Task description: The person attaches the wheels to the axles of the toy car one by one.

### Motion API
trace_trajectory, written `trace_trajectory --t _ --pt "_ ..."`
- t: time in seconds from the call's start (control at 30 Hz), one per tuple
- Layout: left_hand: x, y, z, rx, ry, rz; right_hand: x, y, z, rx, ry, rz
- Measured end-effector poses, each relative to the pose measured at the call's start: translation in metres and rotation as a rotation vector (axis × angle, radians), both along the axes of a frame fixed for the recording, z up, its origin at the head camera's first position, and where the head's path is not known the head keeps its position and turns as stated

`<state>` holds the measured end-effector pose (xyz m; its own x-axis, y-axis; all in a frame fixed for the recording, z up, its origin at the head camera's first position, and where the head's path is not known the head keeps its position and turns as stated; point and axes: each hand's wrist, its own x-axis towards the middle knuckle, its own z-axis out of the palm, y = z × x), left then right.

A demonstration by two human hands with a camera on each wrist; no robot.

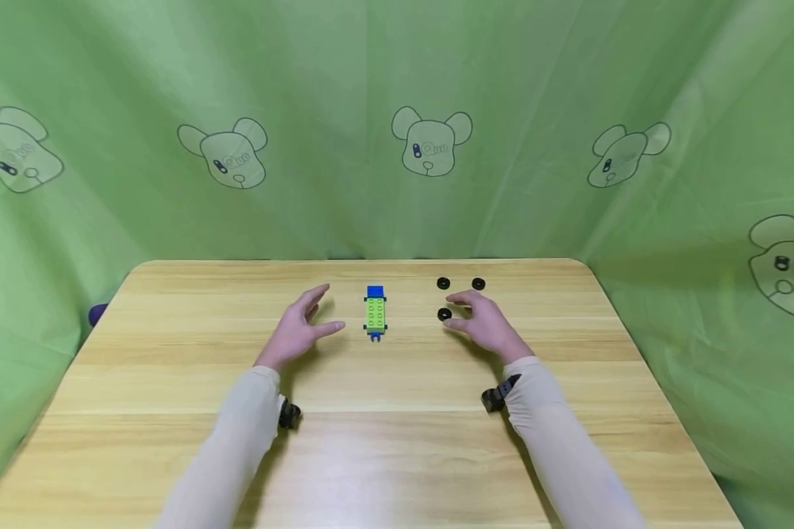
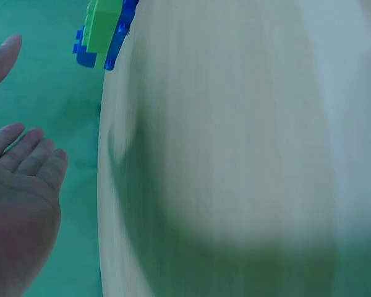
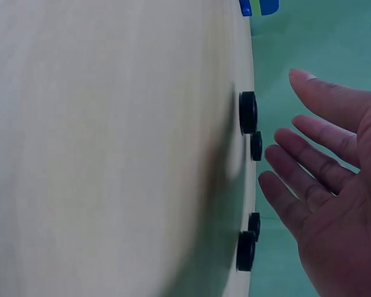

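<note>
In the head view, a green fabric curtain (image 1: 331, 66) carries outlined animal faces (image 1: 431, 147), each with a small dark oval and faint outlined lettering, too blurred to read surely. The wood-grain worktop (image 1: 370, 470) has rounded corners at its far edge, towards eleven and one o'clock. From its centre, the toy vehicle of green studded brick on a blue base (image 1: 376, 314) sits at twelve o'clock, its blue hook at the six o'clock end. Three black ring-shaped wheels (image 1: 444, 283) lie at one o'clock. The left hand (image 1: 298, 327) is at ten, the right hand (image 1: 486, 323) at two; both are spread and hold nothing, well apart with the toy between them.

In the left wrist view, the toy shows at eleven o'clock beside the worktop's edge; the left hand, at nine, has its thumb well away from its fingers.

In the right wrist view, four wheels line the edge from two to five o'clock, just beside the spread fingers; the toy's blue end shows at one.
</note>
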<state>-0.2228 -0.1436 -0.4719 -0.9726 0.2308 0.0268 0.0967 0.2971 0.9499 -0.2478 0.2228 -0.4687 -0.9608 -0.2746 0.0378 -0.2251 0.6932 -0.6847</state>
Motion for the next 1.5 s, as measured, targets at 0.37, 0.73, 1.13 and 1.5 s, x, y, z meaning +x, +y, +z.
trace_trajectory --t 0.37,0.73,1.13,1.5 --pt "-0.025 0.025 -0.006 -0.077 -0.019 -0.065 -0.009 -0.007 -0.006 0.015 -0.027 -0.012" --pt "-0.039 0.050 -0.006 -0.189 -0.065 -0.113 -0.016 -0.011 -0.008 0.014 -0.026 0.012" --pt "-0.047 0.060 -0.009 -0.305 -0.031 -0.173 -0.019 -0.013 -0.010 0.052 -0.021 0.029" --pt "-0.050 0.065 -0.013 -0.334 -0.037 -0.165 -0.021 -0.014 -0.012 0.091 -0.030 0.013"
